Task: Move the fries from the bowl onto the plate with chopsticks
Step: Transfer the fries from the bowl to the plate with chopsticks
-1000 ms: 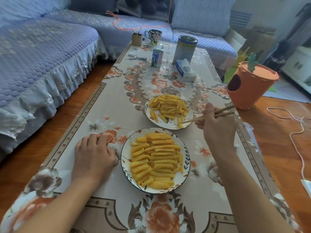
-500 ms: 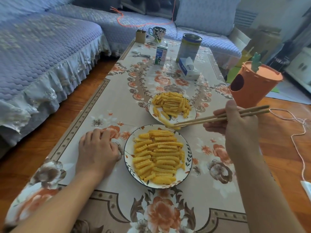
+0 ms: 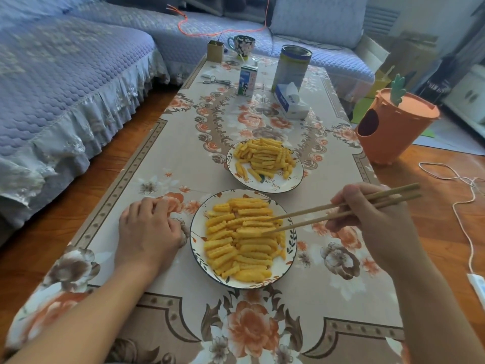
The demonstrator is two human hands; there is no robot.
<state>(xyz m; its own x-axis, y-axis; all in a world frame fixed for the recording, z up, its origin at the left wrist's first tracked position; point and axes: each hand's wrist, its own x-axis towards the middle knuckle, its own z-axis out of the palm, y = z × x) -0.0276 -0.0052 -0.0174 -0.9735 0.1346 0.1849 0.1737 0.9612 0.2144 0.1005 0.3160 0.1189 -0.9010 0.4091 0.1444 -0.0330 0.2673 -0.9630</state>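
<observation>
fries (image 3: 242, 237) in the near dish: chopsticks (image 3: 338, 210), held in the right hand (image 3: 372, 224), have swung back from the far dish (image 3: 265, 166) to pick another.

One head-worn view looks forward and down along the table (image 3: 168, 179), close above it.

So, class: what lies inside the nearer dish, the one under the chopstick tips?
The nearer dish holds a heap of crinkle-cut fries, with the chopsticks' tips among them. The fries cover most of its floor, hiding whatever lies beneath.
</observation>
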